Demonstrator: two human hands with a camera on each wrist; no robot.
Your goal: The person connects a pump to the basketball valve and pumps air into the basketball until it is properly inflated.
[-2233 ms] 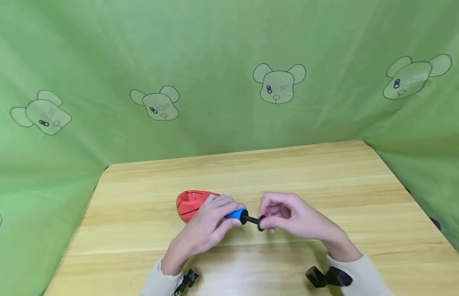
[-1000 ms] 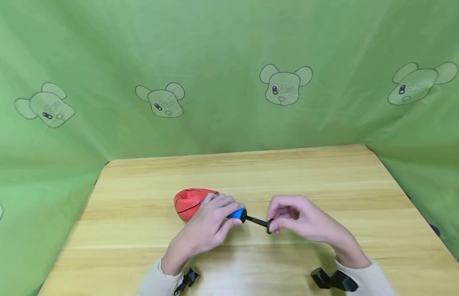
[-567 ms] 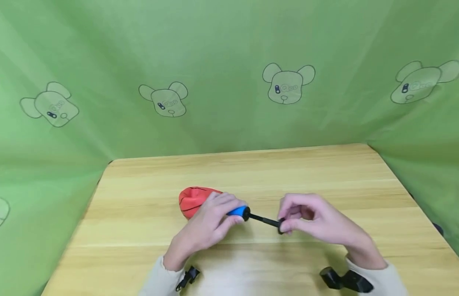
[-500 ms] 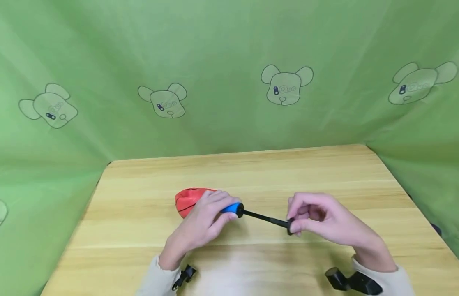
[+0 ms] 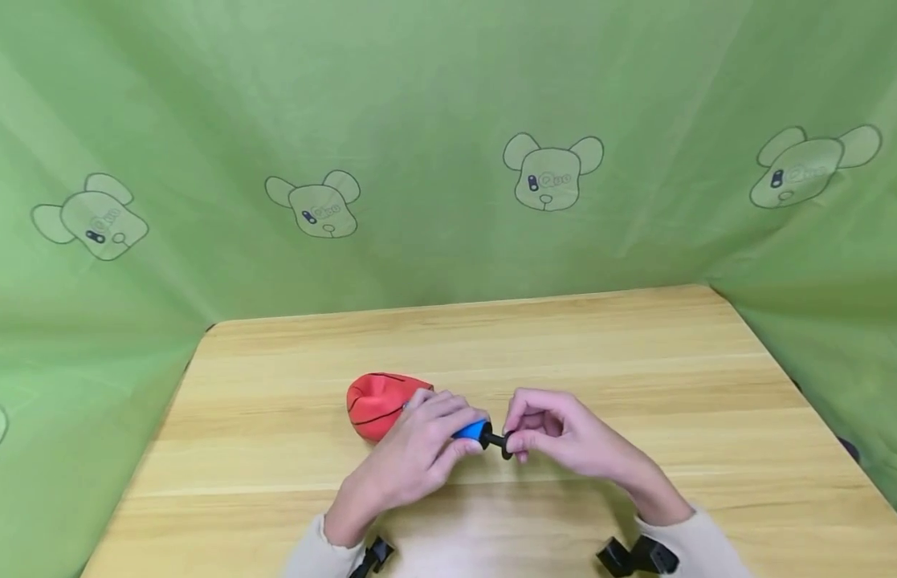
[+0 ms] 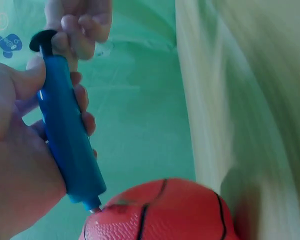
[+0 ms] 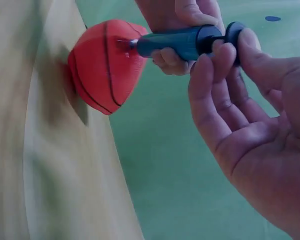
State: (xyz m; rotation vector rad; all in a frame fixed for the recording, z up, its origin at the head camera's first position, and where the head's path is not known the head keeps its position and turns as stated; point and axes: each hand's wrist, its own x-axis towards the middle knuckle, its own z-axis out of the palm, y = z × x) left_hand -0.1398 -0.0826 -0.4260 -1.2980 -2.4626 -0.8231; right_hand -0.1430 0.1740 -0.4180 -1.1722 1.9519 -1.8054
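A soft red ball (image 5: 376, 405) with black seam lines, dented on its left side, rests on the table. My left hand (image 5: 412, 453) grips the blue barrel of a small hand pump (image 6: 70, 130). The pump's tip meets the ball's skin, as the right wrist view shows near the ball (image 7: 107, 65). With thumb and fingers my right hand (image 5: 564, 433) pinches the black disc-shaped plunger handle (image 7: 233, 42). Only a short length of the black rod shows between barrel and handle. In the head view the left hand hides most of the barrel and the tip.
The wooden table (image 5: 275, 353) stretches around both hands. A green curtain (image 5: 419, 265) with printed bear heads stands behind it and along both sides. Black camera mounts (image 5: 636, 555) sit at both wrists, close above the table.
My right hand first drew the plunger rod far out to the right, then came back left, pushing most of it into the barrel. The left hand keeps its grip, and the ball stays in about the same place.
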